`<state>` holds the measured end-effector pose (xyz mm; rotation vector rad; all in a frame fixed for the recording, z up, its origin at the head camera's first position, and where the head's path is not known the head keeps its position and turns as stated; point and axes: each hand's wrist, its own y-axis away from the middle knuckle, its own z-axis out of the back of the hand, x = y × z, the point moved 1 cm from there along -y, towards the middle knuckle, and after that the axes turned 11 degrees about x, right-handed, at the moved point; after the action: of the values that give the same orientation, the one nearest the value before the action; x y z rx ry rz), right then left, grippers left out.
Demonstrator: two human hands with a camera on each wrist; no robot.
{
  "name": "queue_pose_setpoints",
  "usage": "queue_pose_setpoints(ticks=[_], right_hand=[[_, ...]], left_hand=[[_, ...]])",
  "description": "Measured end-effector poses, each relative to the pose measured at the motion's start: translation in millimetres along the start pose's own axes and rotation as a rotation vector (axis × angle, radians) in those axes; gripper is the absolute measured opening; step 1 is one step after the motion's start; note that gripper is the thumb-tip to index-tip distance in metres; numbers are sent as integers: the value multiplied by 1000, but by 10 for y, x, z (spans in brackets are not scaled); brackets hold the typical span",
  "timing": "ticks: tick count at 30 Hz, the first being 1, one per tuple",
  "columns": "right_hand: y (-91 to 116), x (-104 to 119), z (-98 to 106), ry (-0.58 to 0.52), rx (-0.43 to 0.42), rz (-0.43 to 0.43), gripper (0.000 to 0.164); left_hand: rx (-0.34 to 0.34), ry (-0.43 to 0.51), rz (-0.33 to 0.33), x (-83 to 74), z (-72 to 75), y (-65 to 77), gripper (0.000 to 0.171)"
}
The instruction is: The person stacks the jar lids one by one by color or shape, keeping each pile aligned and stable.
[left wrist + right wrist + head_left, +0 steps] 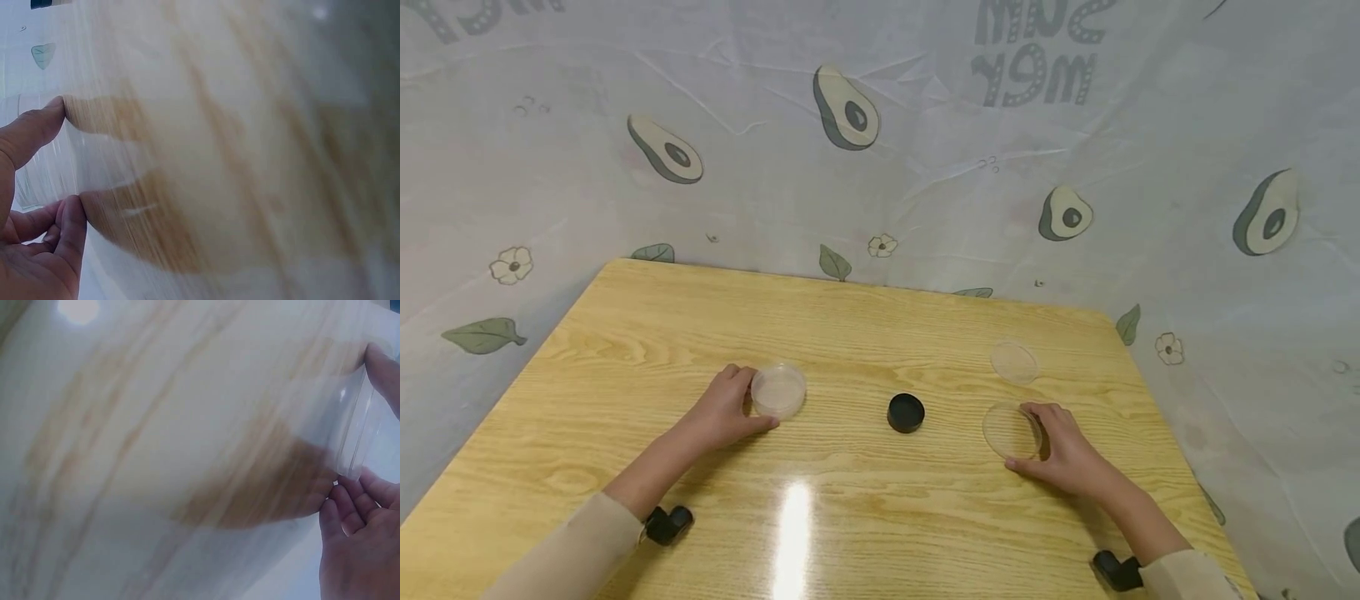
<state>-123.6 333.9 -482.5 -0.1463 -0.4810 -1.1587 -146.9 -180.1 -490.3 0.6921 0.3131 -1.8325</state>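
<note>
On the left of the table, a clear round petri dish [779,392] sits between the thumb and fingers of my left hand [724,408], which grips it by its side. The left wrist view shows the fingertips low at the wooden surface around the dish wall [44,175]. Over on the right, my right hand [1066,450] holds a second shallow clear dish [1011,432] by its rim, thumb on the near side and fingers on the far side. Its clear wall [356,434] shows between thumb and fingers in the right wrist view.
A small black round cap or shallow cup [906,413] stands between the two hands. Behind the right-hand dish lies a thin clear disc [1015,362], hard to see against the wood. The wooden table [850,325] ends at a printed cloth [925,192] behind it.
</note>
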Motion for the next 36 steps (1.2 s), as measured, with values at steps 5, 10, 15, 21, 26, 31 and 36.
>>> queue_pose_setpoints(ticks=[5, 10, 15, 21, 26, 31, 36], right_hand=[[-13, 2, -8, -12, 7, -2, 90], [-14, -1, -13, -28, 0, 2, 91], [-2, 4, -12, -47, -3, 15, 93], [35, -59, 25, -125, 19, -8, 92], [-2, -208, 130, -194, -5, -67, 86], [-130, -364, 235, -220, -5, -136, 93], [-362, -463, 289, -213, -1, -172, 97]], left_hand=[[-2, 2, 3, 12, -10, 19, 68], [-3, 5, 4, 24, -16, 22, 69], [-4, 2, 4, 39, -17, 12, 69], [-8, -2, -1, 36, -5, 0, 65], [-11, -4, -4, 21, 6, -3, 63], [-8, -4, 2, 23, 10, -9, 64], [-1, -4, 4, 23, 8, -16, 67]])
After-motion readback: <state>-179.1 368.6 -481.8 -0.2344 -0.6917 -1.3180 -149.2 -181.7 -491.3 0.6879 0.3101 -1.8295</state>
